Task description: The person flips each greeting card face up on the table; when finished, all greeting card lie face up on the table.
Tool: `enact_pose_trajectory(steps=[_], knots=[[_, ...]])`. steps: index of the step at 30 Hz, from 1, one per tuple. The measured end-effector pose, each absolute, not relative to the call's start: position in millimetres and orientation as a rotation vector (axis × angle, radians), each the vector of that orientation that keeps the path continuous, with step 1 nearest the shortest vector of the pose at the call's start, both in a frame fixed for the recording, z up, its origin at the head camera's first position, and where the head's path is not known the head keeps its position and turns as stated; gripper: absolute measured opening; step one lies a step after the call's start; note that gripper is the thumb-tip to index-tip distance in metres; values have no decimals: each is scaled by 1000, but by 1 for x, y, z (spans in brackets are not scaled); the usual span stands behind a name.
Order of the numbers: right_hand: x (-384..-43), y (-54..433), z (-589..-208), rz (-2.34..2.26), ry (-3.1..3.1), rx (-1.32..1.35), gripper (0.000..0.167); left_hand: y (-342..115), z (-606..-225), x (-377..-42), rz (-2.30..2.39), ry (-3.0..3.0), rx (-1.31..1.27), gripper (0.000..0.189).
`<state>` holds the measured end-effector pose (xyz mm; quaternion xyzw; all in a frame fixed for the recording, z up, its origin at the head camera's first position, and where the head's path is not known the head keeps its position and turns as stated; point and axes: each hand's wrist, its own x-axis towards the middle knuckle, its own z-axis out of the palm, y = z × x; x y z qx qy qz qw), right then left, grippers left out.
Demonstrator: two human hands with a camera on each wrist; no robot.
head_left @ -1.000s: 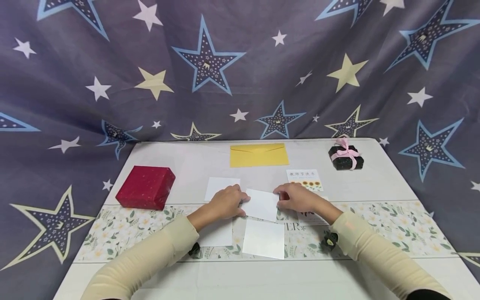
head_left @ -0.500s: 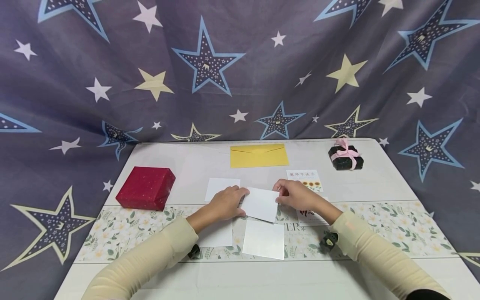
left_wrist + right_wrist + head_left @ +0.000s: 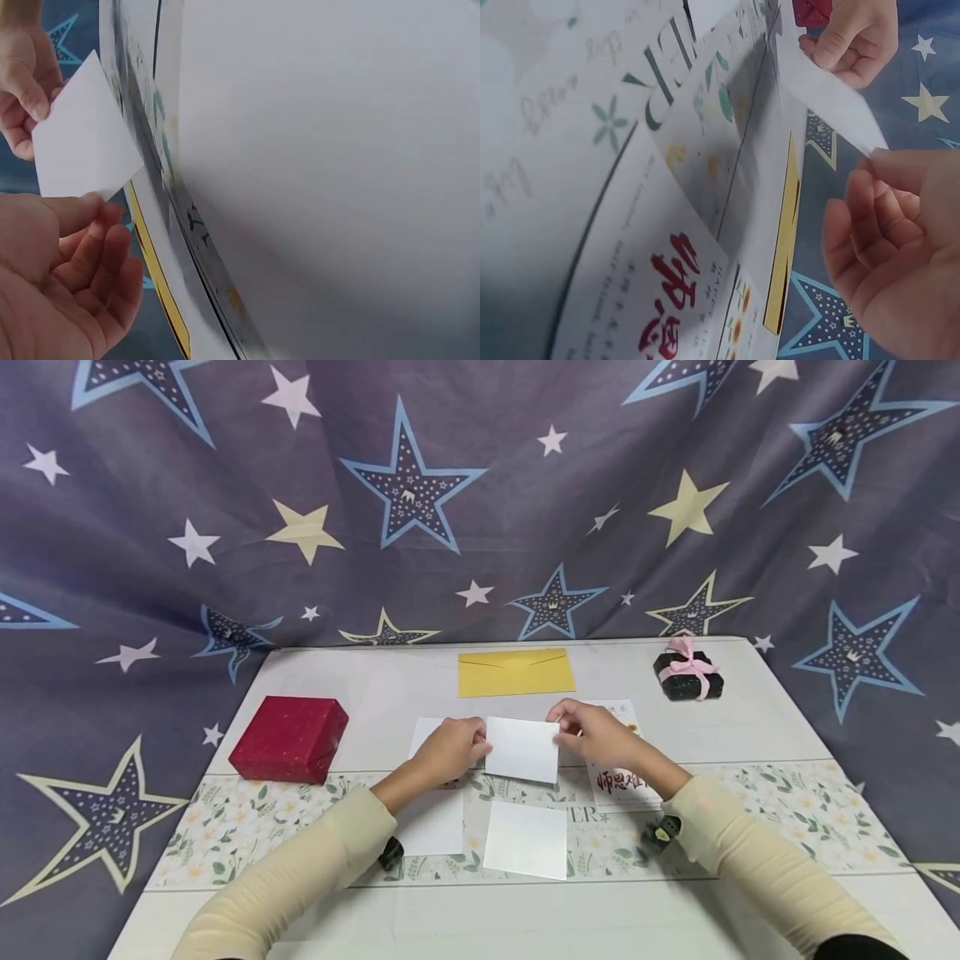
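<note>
A small white card (image 3: pixel 522 749) is held up above the table between both hands. My left hand (image 3: pixel 448 750) pinches its left edge between thumb and fingers, and my right hand (image 3: pixel 597 735) pinches the right edge. In the left wrist view the card (image 3: pixel 84 131) stands tilted, its blank face showing. The right wrist view shows the same card (image 3: pixel 829 94) thin and slanted, pinched at a corner. Below it on the table lies another blank white card (image 3: pixel 527 840). More white cards (image 3: pixel 435 822) lie partly under my left arm. Printed cards (image 3: pixel 617 787) with red characters and sunflowers lie by my right hand.
A yellow envelope (image 3: pixel 516 674) lies at the back middle. On the left stands a red wrapped box (image 3: pixel 289 739); at the back right is a black box (image 3: pixel 687 675) with a pink ribbon. A floral strip (image 3: pixel 787 814) crosses the white table before a star-patterned curtain (image 3: pixel 480 485).
Both hands have lifted the white card off the table and tipped it up, moving it slightly toward the back. More of the red-lettered card shows now. The other things stay put.
</note>
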<state>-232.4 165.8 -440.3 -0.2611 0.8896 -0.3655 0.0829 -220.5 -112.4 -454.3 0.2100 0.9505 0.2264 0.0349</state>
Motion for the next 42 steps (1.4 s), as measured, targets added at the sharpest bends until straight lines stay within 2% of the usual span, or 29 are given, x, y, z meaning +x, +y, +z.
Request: enact_pose_trajectory(steps=[8,15,19,23,30,37,42], knots=[[-236,175,-439,-1160,2696,-739,16,-112,-445,-225,874,2968,681,14],[-239,177,-438,-1379,2604,-636,30,-112,-439,-234,1201,2810,532,9],[-242,178,-440,-1528,2486,-616,40,-114,-435,-238,1348,2695,446,17],[-244,179,-441,-1556,2484,-548,39,-113,-431,-240,1409,2628,383,20],[-247,176,-445,-1437,2579,-522,24,-108,-432,-244,1320,2711,432,17],[-251,177,-451,-1255,2673,-608,44,-102,-438,-247,1073,2774,587,36],[-254,177,-455,-1172,2677,-619,50,-97,-445,-248,865,2813,655,46]])
